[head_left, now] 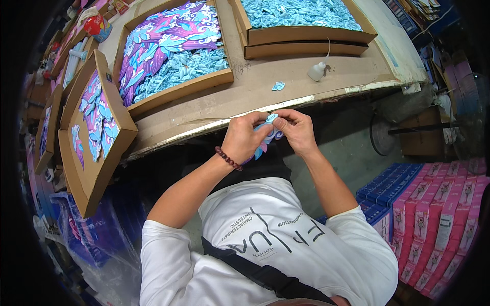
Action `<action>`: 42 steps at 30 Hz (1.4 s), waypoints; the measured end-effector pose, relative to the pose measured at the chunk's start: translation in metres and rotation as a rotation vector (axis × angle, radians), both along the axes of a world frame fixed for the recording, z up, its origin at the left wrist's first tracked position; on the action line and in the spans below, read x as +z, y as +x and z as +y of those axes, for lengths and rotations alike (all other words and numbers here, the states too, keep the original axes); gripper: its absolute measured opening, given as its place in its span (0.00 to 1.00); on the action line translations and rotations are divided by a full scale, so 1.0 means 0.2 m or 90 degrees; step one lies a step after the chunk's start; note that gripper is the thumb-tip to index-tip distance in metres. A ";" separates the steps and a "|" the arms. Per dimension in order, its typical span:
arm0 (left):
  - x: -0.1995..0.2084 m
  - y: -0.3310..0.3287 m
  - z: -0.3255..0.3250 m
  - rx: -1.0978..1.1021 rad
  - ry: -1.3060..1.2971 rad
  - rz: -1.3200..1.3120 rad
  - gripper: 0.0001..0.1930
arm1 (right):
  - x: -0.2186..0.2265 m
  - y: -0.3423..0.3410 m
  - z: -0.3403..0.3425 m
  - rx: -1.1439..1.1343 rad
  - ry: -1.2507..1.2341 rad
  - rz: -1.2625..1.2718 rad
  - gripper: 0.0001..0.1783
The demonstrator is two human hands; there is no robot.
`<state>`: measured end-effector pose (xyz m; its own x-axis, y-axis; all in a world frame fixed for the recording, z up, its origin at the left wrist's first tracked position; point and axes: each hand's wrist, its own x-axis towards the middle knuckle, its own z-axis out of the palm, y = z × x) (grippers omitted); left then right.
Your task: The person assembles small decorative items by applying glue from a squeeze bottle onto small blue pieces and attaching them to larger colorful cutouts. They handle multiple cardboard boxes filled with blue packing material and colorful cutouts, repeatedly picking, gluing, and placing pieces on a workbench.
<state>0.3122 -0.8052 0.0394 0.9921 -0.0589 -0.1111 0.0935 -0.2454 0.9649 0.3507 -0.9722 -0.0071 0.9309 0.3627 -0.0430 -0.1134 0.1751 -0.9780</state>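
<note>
In front of my body, just off the table's near edge, my left hand (243, 136) is closed on a purple, blue and white decorative piece (262, 148) with curled edges. My right hand (298, 131) pinches the top of the same piece, thumb pressed by a small light-blue part (271, 118). Fingers cover much of both, so I cannot tell whether the two are joined. On the table beyond my hands lies one loose light-blue part (278, 86). A small white squeeze bottle (317, 71) with a thin nozzle stands to its right.
A cardboard tray (181, 87) at far left holds patterned pieces and light-blue parts. Another cardboard box (306, 36) is full of light-blue parts. At left, a tilted box (97, 173) contains several patterned pieces. Pink packages (434, 219) and blue packages (385, 188) are stacked at lower right.
</note>
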 end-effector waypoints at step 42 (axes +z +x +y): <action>0.02 -0.20 0.15 0.002 0.220 -0.387 0.08 | 0.13 -0.14 0.14 -0.007 -0.099 -0.432 0.18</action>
<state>0.2719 -0.7761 0.0428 0.8845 -0.1168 0.4517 -0.4366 -0.5487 0.7129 0.3223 -0.9435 0.0188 0.7735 0.3900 0.4996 0.5334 0.0253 -0.8455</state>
